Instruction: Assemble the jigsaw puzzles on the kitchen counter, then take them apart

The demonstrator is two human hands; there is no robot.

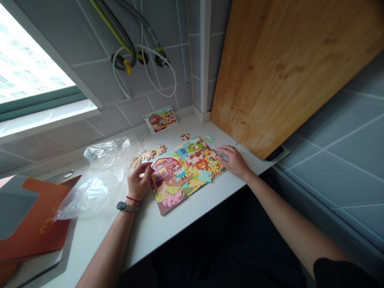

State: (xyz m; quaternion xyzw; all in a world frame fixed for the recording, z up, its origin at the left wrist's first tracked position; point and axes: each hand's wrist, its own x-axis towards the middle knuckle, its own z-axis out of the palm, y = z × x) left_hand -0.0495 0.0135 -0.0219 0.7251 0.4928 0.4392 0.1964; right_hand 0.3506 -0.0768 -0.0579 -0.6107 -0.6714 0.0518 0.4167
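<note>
A farm-scene jigsaw puzzle (172, 194) lies on the white counter, with much of its picture assembled. My left hand (139, 182) is at the puzzle's left edge by the barn, its fingers curled in and thumb close to them; whatever they pinch is hidden. At the right edge rests my right hand (235, 162), fingers stretched out and touching the border. A pale blue-green piece (205, 176) lies skewed on top of the puzzle's lower right part. Several loose pieces (149, 155) sit beyond my left hand. Another loose piece (185, 136) and a greenish piece (209, 139) lie behind the puzzle.
A picture card (162, 120) leans against the tiled wall. Crumpled clear plastic (99, 180) and an orange box (39, 216) occupy the left side. A large wooden board (270, 72) stands at the right. Hoses and a white cable (172, 82) hang above the counter (156, 236).
</note>
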